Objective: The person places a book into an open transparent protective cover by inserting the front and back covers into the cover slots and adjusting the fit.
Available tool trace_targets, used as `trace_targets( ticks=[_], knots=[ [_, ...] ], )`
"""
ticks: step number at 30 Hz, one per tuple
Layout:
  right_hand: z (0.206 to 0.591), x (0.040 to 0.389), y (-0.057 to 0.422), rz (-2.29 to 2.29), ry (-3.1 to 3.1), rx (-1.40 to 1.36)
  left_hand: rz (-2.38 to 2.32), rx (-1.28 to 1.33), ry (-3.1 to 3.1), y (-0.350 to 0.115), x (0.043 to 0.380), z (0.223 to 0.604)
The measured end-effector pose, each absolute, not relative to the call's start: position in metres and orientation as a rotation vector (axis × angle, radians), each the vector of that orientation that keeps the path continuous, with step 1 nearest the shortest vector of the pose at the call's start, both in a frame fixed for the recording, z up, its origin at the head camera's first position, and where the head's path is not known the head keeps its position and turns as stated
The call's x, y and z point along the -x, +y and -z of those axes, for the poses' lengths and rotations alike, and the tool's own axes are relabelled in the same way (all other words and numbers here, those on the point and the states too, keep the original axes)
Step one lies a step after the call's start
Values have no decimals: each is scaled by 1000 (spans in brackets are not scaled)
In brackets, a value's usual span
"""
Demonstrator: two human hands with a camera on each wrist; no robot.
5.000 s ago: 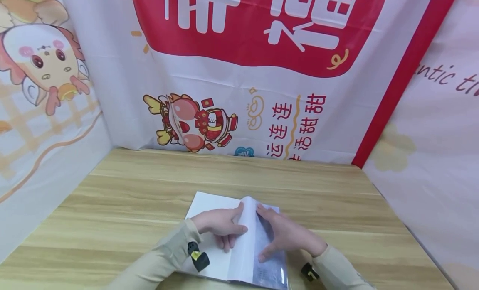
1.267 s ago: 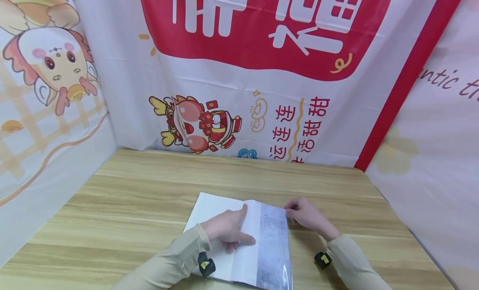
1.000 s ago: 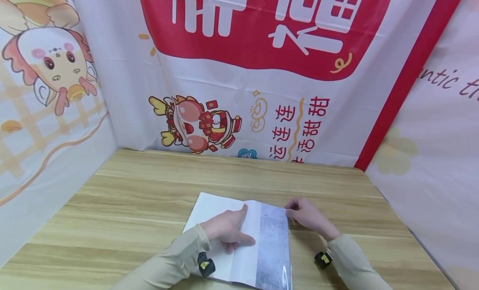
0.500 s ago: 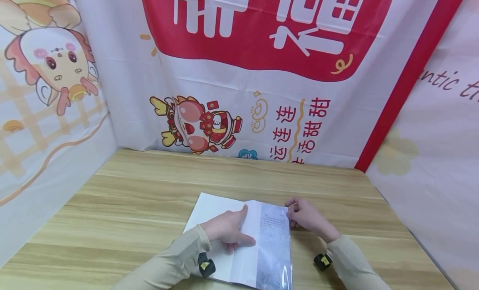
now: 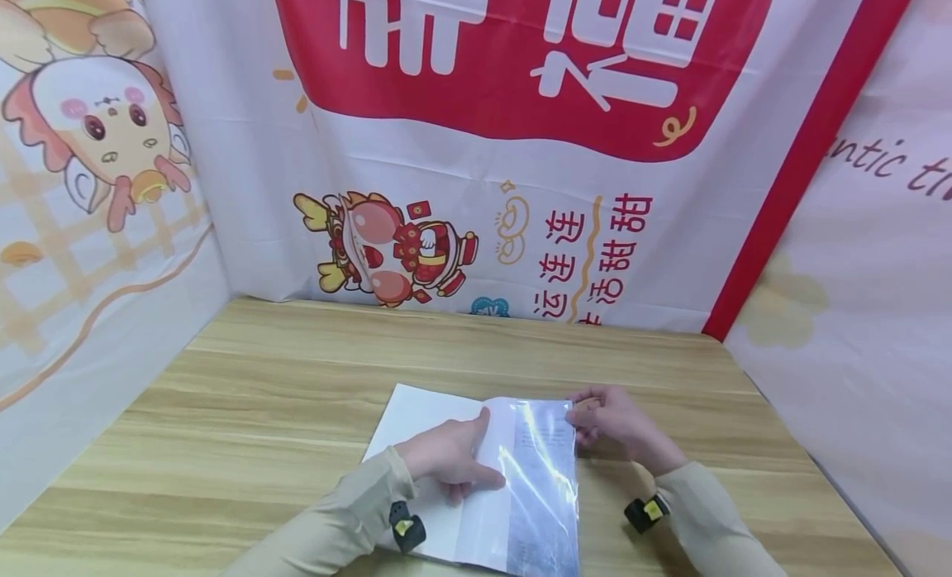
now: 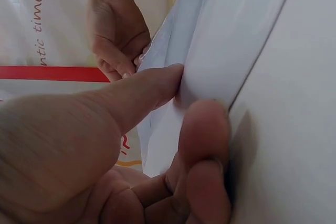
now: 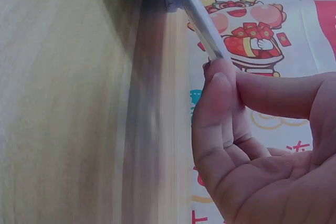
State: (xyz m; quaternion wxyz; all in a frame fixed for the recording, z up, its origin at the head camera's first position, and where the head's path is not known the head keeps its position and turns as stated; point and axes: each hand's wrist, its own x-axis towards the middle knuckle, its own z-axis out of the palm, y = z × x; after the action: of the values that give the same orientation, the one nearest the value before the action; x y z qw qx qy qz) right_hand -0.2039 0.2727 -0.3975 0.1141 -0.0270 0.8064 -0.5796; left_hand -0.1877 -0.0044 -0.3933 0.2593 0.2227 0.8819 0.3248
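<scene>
An open book (image 5: 416,420) lies on the table, its left side a plain white page. Its right side is a grey printed cover (image 5: 539,494) under glossy clear plastic, with a whitish flap strip (image 5: 487,519) along the fold. My left hand (image 5: 454,457) rests on the book by the fold, index finger and thumb stretched across the strip. In the left wrist view, its fingertips (image 6: 202,135) press close along the fold. My right hand (image 5: 613,420) pinches the glossy cover's upper right corner between thumb and fingers. The right wrist view shows this raised edge (image 7: 202,24) nearly edge-on.
The wood-grain table (image 5: 297,370) extends around the book. Behind it hangs a white and red printed cloth (image 5: 476,172), with more printed cloth (image 5: 855,354) at both sides. Each wrist wears a small black camera (image 5: 645,512).
My right hand has gone from lying over the cover to pinching its upper right corner, now lifted slightly with bright glare across it. My left hand has kept its place by the fold.
</scene>
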Motion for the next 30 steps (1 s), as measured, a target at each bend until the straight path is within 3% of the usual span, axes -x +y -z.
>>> trace_targets(
  ticks=[12, 30],
  knots=[
    [391, 198, 278, 1578, 2184, 153, -850, -601, 2391, -6, 188, 393],
    [372, 184, 278, 1190, 2174, 473, -846, -579, 2394, -7, 189, 393]
  ],
)
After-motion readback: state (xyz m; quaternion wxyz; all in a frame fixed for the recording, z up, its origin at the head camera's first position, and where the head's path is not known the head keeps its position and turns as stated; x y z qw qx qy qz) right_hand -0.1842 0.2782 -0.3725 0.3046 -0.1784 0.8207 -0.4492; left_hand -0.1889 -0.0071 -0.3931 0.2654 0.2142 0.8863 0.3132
